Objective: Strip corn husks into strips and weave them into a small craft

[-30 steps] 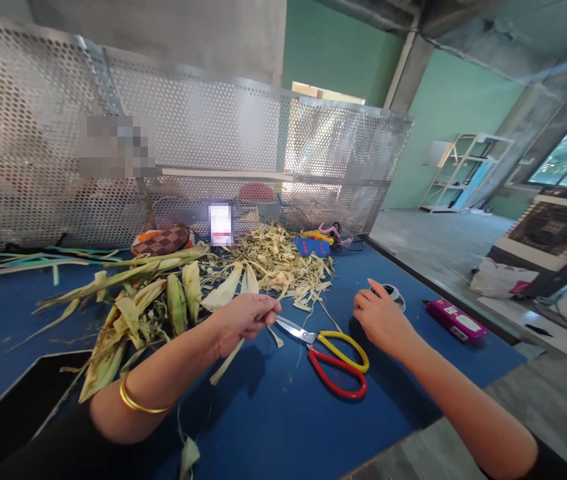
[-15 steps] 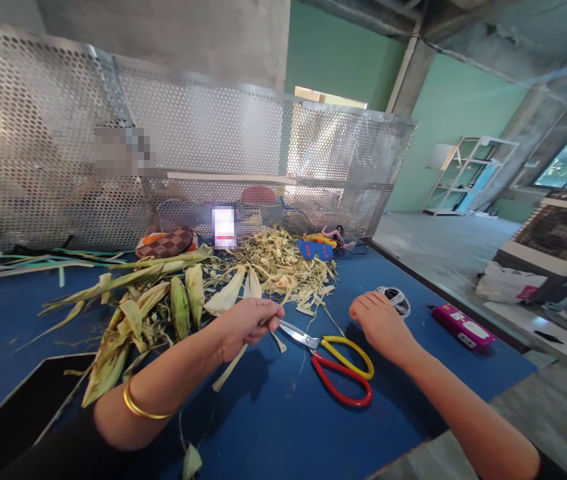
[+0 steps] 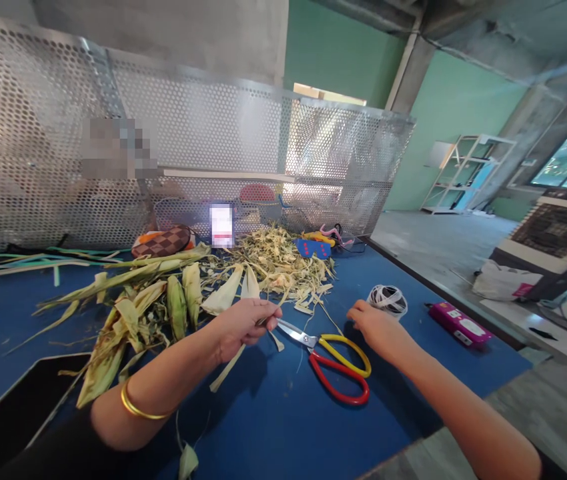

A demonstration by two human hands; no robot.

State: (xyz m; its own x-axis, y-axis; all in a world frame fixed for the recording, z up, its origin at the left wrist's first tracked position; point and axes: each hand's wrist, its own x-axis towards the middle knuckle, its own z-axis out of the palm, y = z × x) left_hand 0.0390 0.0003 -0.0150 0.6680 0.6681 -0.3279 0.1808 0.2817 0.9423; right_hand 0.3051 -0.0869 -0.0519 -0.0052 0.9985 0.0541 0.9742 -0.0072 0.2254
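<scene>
My left hand [image 3: 251,319] is closed in a pinch on a piece of dried corn husk [image 3: 227,371]; strips hang below the fingers and pale leaves rise behind them. Just right of its fingertips lie scissors [image 3: 308,339] with one yellow and one red handle, blades slightly apart and pointing toward that hand. My right hand [image 3: 376,328] hovers over the table beyond the handles, thumb and fingers drawn together; whatever may be between them is too small to see. Close behind it is a roll of white cord [image 3: 387,300], partly covered by the hand.
Whole corn husks [image 3: 176,307] and a heap of shredded husk [image 3: 283,263] cover the blue table's middle. A black tray [image 3: 23,400] is at the left, a purple box [image 3: 458,325] at the right. A glowing phone [image 3: 222,225] and a perforated metal screen [image 3: 213,127] stand behind.
My right hand has dropped slightly and drawn its fingers in, so more of the white cord roll shows. My left hand keeps its pinch on the husk.
</scene>
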